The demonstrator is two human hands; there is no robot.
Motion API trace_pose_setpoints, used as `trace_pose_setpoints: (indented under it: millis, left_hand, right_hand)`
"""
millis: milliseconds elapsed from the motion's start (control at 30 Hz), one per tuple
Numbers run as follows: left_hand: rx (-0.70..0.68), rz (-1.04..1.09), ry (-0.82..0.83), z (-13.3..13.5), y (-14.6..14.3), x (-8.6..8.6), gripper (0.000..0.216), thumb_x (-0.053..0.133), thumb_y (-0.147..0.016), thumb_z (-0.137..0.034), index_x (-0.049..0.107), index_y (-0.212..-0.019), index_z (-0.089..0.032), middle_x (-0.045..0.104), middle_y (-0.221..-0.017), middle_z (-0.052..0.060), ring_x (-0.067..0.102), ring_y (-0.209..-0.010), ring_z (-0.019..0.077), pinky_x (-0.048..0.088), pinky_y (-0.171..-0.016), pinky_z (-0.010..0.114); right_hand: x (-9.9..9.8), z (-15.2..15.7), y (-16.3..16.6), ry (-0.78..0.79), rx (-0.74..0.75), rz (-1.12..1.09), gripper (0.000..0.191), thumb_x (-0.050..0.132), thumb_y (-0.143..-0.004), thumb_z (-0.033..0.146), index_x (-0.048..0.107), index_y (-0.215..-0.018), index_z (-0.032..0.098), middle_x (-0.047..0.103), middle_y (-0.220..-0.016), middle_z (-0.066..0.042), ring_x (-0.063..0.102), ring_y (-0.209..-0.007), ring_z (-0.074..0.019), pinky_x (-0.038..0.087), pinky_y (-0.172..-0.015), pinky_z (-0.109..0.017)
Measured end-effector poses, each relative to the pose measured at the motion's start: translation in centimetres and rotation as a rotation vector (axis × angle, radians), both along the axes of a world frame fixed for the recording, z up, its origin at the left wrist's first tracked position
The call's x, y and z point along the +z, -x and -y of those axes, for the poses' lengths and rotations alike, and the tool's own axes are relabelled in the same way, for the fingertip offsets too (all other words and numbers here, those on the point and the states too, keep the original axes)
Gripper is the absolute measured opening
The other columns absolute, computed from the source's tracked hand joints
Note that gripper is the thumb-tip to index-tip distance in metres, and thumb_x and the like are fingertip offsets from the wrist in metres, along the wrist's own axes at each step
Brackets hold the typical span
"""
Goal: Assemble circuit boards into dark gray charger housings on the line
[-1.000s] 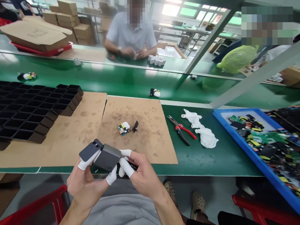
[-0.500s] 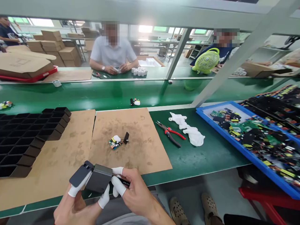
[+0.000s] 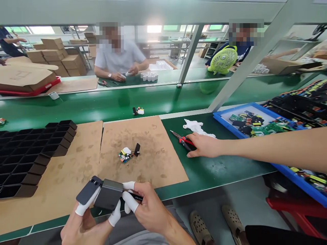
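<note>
In the head view, my left hand grips a dark grey plastic charger housing from below, fingers closed round it. A dark cover plate with small slots lies against its left side, over my left fingers. My right hand pinches a slim black tool with white lettering at the housing's right side; the tool's far end is hidden. White finger cots cover fingertips of both hands. Beyond them, a small circuit board with a wired black plate lies on the cardboard sheet.
From the right, a co-worker's hand rests on red-and-black pliers, near crumpled white gloves. A blue tray of circuit boards stands at right. Black compartment trays fill the left. Another board lies on the green belt.
A co-worker's arm has come in from the right, its hand now at the pliers. The view has shifted slightly; my hands keep the same hold on the housing and black tool.
</note>
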State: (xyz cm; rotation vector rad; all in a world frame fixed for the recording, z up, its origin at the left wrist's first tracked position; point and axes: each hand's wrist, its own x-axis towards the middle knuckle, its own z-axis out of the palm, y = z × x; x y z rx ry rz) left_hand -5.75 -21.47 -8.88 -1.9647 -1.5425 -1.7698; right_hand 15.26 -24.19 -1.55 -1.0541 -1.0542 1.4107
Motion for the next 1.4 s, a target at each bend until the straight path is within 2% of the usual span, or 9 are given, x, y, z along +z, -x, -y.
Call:
trace_pose_setpoints:
  millis: [267,367,467,567,633,767,900,1033,1400]
  left_hand:
    - [-0.060,-0.080,-0.122,-0.5,-0.3,0.9,0.066,0.109,-0.054,-0.039,0.083,-0.114,-0.025,0.080,-0.075,0.001,0.070,-0.056,0.0239,0.060,-0.051,0.033]
    - [-0.052,-0.028,0.001,-0.4,-0.5,1.0,0.064,0.110,-0.054,-0.034,0.084,-0.112,-0.023,0.083,-0.083,0.003,0.074,-0.063,0.0234,0.063,-0.060,0.032]
    - [-0.113,0.130,0.144,-0.5,-1.5,1.5,0.063,0.110,-0.054,-0.028,0.084,-0.111,-0.020,0.085,-0.097,0.007,0.080,-0.083,0.0266,0.070,-0.084,0.035]
    - [-0.161,0.494,0.279,-1.1,-3.5,2.7,0.061,0.108,-0.059,-0.030,0.083,-0.113,-0.018,0.085,-0.108,0.010,0.083,-0.102,0.0299,0.069,-0.103,0.043]
    - [-0.189,0.753,0.392,-1.4,-4.9,3.9,0.065,0.109,-0.061,-0.033,0.081,-0.118,-0.017,0.085,-0.109,0.010,0.083,-0.105,0.0296,0.070,-0.103,0.044]
    - [-0.275,1.091,0.529,-1.6,-6.7,6.1,0.061,0.108,-0.065,-0.051,0.083,-0.110,-0.018,0.085,-0.109,0.011,0.083,-0.109,0.0315,0.069,-0.105,0.046]
    - [-0.417,1.239,0.568,-1.0,-7.5,7.8,0.047,0.105,-0.071,-0.053,0.087,-0.101,-0.022,0.084,-0.119,0.009,0.081,-0.117,0.0320,0.064,-0.117,0.049]
    - [-0.455,1.361,0.556,-0.5,-8.1,8.5,0.038,0.108,-0.069,-0.045,0.088,-0.093,-0.024,0.085,-0.122,0.006,0.082,-0.116,0.0297,0.067,-0.113,0.045]
    - [-0.452,1.417,0.562,-0.3,-8.7,9.1,0.039,0.110,-0.061,-0.049,0.087,-0.082,-0.024,0.086,-0.124,0.005,0.083,-0.114,0.0309,0.070,-0.107,0.044]
  right_hand:
    - [0.7,0.0,-0.3,0.040,0.041,-0.011,0.040,0.082,-0.098,0.055,0.089,-0.113,0.018,0.074,-0.083,-0.003,0.060,-0.070,-0.0140,0.054,-0.069,-0.025]
    - [1.5,-0.2,-0.5,0.020,0.064,0.037,0.038,0.074,-0.105,0.051,0.088,-0.119,0.018,0.077,-0.088,-0.004,0.067,-0.079,-0.0166,0.057,-0.077,-0.028]
    - [2.2,0.0,-0.8,-0.005,0.045,0.158,0.035,0.067,-0.110,0.041,0.085,-0.130,0.019,0.080,-0.096,-0.005,0.072,-0.088,-0.0178,0.059,-0.084,-0.029]
    - [2.4,0.4,-1.7,0.026,0.003,0.278,0.038,0.063,-0.111,0.035,0.080,-0.140,0.018,0.082,-0.097,-0.007,0.076,-0.087,-0.0186,0.062,-0.081,-0.029]
    - [2.0,0.4,-2.9,0.028,-0.040,0.354,0.039,0.061,-0.111,0.036,0.079,-0.141,0.018,0.083,-0.099,-0.008,0.080,-0.090,-0.0204,0.065,-0.083,-0.031]
    - [0.3,-1.0,-6.2,-0.087,-0.283,0.615,0.039,0.063,-0.109,0.041,0.083,-0.135,0.021,0.085,-0.128,-0.015,0.082,-0.118,-0.0288,0.066,-0.108,-0.046]
    - [-1.5,-2.5,-8.4,-0.129,-0.445,0.741,0.041,0.064,-0.108,0.041,0.084,-0.135,0.017,0.083,-0.137,-0.018,0.082,-0.125,-0.0326,0.067,-0.112,-0.050]
    - [-2.1,-2.8,-8.7,-0.113,-0.432,0.720,0.042,0.064,-0.108,0.044,0.083,-0.134,0.019,0.084,-0.138,-0.016,0.083,-0.125,-0.0321,0.069,-0.110,-0.049]
    - [-2.3,-2.7,-8.6,-0.119,-0.415,0.745,0.040,0.063,-0.107,0.048,0.083,-0.134,0.025,0.084,-0.137,-0.011,0.083,-0.124,-0.0337,0.069,-0.106,-0.052]
